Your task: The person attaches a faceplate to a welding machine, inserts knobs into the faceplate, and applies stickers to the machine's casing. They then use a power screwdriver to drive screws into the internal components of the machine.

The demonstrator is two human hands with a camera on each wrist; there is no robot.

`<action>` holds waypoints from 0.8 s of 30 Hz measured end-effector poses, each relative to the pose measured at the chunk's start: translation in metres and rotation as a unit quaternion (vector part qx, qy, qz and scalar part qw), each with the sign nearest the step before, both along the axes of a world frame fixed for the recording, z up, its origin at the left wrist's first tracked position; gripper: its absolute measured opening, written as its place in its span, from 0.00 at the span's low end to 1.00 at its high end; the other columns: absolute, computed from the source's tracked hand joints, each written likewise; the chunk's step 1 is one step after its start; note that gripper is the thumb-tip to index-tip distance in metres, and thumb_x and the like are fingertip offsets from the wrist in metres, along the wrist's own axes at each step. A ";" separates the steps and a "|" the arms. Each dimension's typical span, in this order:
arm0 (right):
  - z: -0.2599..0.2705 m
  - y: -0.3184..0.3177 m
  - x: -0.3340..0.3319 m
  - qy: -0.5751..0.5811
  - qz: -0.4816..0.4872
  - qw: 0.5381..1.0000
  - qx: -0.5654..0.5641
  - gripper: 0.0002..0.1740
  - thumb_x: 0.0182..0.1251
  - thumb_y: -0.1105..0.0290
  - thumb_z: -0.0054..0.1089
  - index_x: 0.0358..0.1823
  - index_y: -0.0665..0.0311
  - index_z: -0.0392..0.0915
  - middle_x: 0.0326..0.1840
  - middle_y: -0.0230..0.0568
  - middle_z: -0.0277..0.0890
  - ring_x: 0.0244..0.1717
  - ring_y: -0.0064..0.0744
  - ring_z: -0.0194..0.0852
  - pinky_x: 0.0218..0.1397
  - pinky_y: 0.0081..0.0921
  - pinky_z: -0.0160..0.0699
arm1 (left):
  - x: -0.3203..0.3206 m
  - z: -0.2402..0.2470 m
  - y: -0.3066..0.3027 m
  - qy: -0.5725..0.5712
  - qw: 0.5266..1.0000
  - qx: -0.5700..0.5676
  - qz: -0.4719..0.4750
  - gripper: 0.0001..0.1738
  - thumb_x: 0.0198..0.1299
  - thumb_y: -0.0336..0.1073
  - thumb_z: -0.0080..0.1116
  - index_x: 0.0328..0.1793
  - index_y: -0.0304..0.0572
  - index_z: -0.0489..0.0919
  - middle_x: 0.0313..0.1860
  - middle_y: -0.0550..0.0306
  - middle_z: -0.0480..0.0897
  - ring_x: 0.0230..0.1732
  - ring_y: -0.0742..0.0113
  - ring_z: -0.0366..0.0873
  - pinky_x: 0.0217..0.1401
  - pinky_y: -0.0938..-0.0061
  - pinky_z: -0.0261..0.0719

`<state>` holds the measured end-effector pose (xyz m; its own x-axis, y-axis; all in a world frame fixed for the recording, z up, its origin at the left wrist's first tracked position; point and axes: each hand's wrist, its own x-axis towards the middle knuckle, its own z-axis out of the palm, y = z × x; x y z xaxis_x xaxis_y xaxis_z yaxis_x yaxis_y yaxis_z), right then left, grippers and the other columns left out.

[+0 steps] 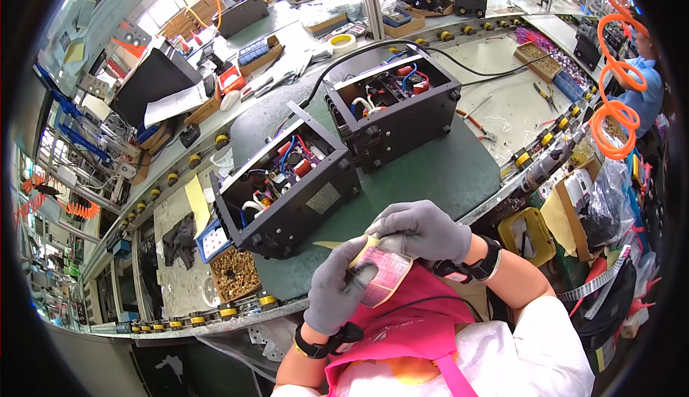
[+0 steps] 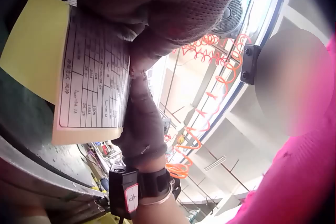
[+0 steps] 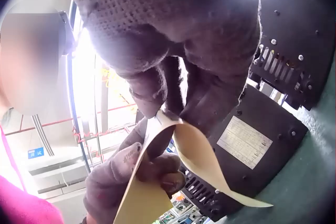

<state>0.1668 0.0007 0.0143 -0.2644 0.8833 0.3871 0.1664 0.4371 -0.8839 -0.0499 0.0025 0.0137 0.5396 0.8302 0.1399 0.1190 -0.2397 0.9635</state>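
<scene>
Both gloved hands meet at a printed label sheet (image 1: 387, 271) with yellowish backing, held above the pink apron. The left hand (image 1: 336, 289) grips the sheet's left side between thumb and fingers. At its top edge the right hand (image 1: 423, 230) pinches it. In the left wrist view, printed rows show on the label (image 2: 94, 77), with a plain yellow part (image 2: 34, 45) beside it. The right wrist view shows the backing (image 3: 202, 161) bent into a loop beneath the right fingertips. Two black metal units, the near one (image 1: 294, 203) and the far one (image 1: 402, 110), stand open-topped beyond the hands.
The units stand on a green mat (image 1: 430, 171). A box of small brass-coloured parts (image 1: 235, 273) sits left, near a dark cloth (image 1: 179, 241). Pliers (image 1: 545, 96) lie at right; an orange coiled hose (image 1: 610, 121) hangs there. A yellow bin (image 1: 527, 233) is beside the right forearm.
</scene>
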 end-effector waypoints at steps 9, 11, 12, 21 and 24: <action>0.010 0.006 0.062 0.279 -0.088 0.917 -0.273 0.08 0.69 0.70 0.56 0.42 0.68 0.80 0.26 0.42 0.80 0.15 0.19 0.68 0.19 0.14 0.64 | -0.010 0.003 -0.001 -0.176 0.978 -0.058 0.099 0.33 0.54 0.20 0.62 0.67 0.36 0.65 0.58 0.52 0.73 0.52 0.69 0.75 0.56 0.73 0.75; -0.004 0.018 0.074 0.283 -0.097 0.950 -0.090 0.15 0.66 0.79 0.51 0.54 0.69 0.76 0.44 0.44 0.82 0.39 0.25 0.80 0.45 0.22 0.79 | -0.027 -0.010 0.005 -0.139 0.985 -0.056 0.091 0.30 0.54 0.21 0.63 0.64 0.35 0.68 0.54 0.53 0.76 0.54 0.68 0.74 0.57 0.73 0.75; 0.000 0.018 0.080 0.210 -0.084 0.973 -0.046 0.19 0.63 0.81 0.51 0.56 0.70 0.74 0.49 0.44 0.80 0.47 0.28 0.78 0.53 0.25 0.77 | -0.031 -0.014 0.004 -0.153 0.980 -0.097 0.086 0.27 0.55 0.22 0.63 0.62 0.35 0.71 0.49 0.54 0.79 0.53 0.69 0.76 0.56 0.74 0.75; 0.016 0.016 0.082 -0.061 -0.023 0.984 0.168 0.25 0.52 0.73 0.58 0.54 0.72 0.76 0.55 0.54 0.77 0.57 0.52 0.76 0.63 0.38 0.70 | 0.046 -0.004 0.041 -0.048 0.974 -0.195 -0.106 0.21 0.68 0.45 0.52 0.50 0.31 0.79 0.28 0.58 0.81 0.26 0.74 0.78 0.33 0.78 0.75; 0.014 0.010 0.071 -0.032 0.004 0.983 0.182 0.24 0.54 0.73 0.59 0.55 0.72 0.75 0.53 0.54 0.77 0.58 0.52 0.75 0.63 0.39 0.70 | 0.084 -0.004 0.058 -0.045 0.963 -0.231 -0.130 0.19 0.65 0.43 0.57 0.54 0.35 0.78 0.36 0.61 0.80 0.29 0.77 0.77 0.33 0.80 0.74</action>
<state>0.2378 0.0103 0.0282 -0.3049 0.6876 0.6589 0.2124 0.7236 -0.6568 0.0344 0.0603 0.0098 0.7408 0.6532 -0.1565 0.0237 0.2074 0.9780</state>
